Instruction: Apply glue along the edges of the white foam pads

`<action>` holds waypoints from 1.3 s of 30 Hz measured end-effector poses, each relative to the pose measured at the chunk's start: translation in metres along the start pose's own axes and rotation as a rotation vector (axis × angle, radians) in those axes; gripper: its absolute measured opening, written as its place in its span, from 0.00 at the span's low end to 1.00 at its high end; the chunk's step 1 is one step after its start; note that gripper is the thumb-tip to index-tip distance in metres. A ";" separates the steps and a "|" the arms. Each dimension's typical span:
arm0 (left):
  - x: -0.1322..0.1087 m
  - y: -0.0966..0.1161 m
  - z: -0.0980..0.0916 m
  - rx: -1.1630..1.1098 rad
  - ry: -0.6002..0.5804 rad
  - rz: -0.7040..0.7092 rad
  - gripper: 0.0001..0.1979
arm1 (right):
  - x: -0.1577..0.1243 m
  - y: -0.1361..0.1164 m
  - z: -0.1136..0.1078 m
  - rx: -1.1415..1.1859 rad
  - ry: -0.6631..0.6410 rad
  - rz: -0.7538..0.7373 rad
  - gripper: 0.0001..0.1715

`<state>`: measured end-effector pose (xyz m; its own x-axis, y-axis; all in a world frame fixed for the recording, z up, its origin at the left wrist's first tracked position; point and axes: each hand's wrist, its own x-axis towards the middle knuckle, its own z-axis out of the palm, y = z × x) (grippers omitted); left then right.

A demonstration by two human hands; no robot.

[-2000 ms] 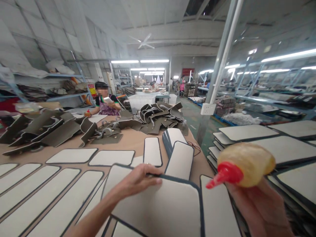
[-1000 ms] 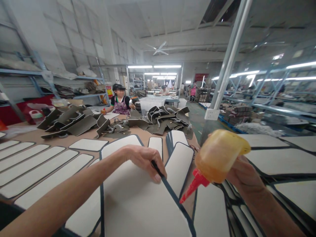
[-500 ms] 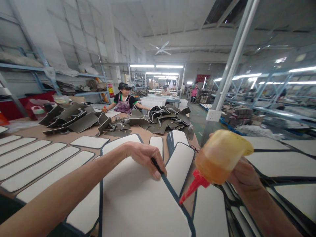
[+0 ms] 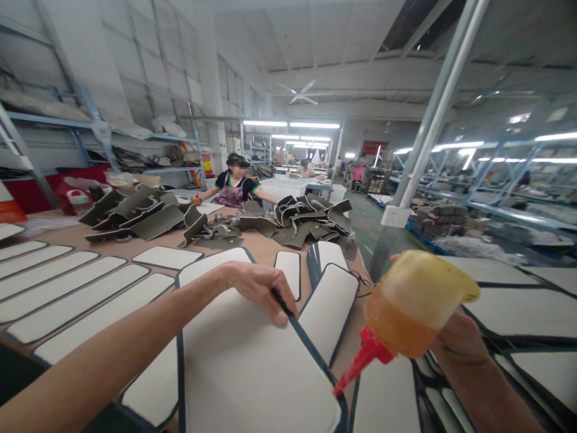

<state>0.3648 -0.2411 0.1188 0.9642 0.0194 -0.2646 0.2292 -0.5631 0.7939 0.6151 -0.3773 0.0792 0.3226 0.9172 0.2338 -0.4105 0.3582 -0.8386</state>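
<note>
My right hand [image 4: 460, 337] grips a squeeze bottle [image 4: 406, 307] of amber liquid, probably glue, tipped so its red nozzle [image 4: 363, 358] points down and to the left. The nozzle tip is at the dark border of a large cream panel [image 4: 252, 367], near its right corner. Along that same border, farther up, my left hand [image 4: 265, 291] is closed on the panel's edge, thumb on the pale face. The fingers of my right hand are mostly hidden behind the bottle.
Narrow cream strips [image 4: 81, 300] with dark borders lie in rows on the left. A smaller rounded panel [image 4: 329, 300] rests beyond the large one. Grey-brown folded pieces [image 4: 302, 216] are heaped farther back, where a co-worker [image 4: 232, 186] sits. More panels [image 4: 518, 307] are stacked at right.
The bottle's nozzle has slid along the dark border toward the near right corner. My left hand keeps its hold on the panel's edge. The whole view has shifted slightly.
</note>
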 end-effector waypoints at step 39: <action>-0.038 -0.052 0.014 -0.167 0.486 -0.103 0.16 | -0.015 0.029 -0.026 -0.186 0.214 -0.274 0.26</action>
<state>0.3147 -0.2239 0.0802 0.8771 0.4713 -0.0930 0.3063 -0.3996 0.8640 0.6202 -0.3851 0.0390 0.5775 0.7277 0.3700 -0.1293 0.5290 -0.8387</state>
